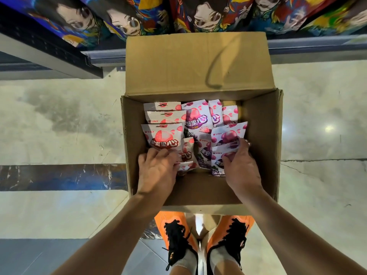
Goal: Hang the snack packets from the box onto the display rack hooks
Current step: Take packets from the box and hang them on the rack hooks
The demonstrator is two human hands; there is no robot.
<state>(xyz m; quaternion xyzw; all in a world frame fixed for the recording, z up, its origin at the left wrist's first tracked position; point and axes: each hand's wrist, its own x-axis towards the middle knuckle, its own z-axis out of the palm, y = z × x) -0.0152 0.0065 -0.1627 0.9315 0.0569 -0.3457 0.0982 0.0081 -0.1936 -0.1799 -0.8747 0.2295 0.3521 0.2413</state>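
Observation:
An open cardboard box [262, 135] stands on the floor in front of me, holding several snack packets. Red strawberry packets [162, 135] lie stacked on the left side, and purple grape packets [228, 133] lie on the right. My left hand [156, 171] reaches into the box, its fingers curled over the lower edge of the front red packet. My right hand [240, 165] grips a purple packet [218, 163] at the right, fingers wrapped over its edge. No display rack hooks are in view.
The box's far flap [198, 62] stands open toward a low shelf edge [99, 56] with colourful printed bags [127, 20] above it. My orange shoes [200, 239] stand right behind the box. Pale stone floor [59, 126] lies on both sides.

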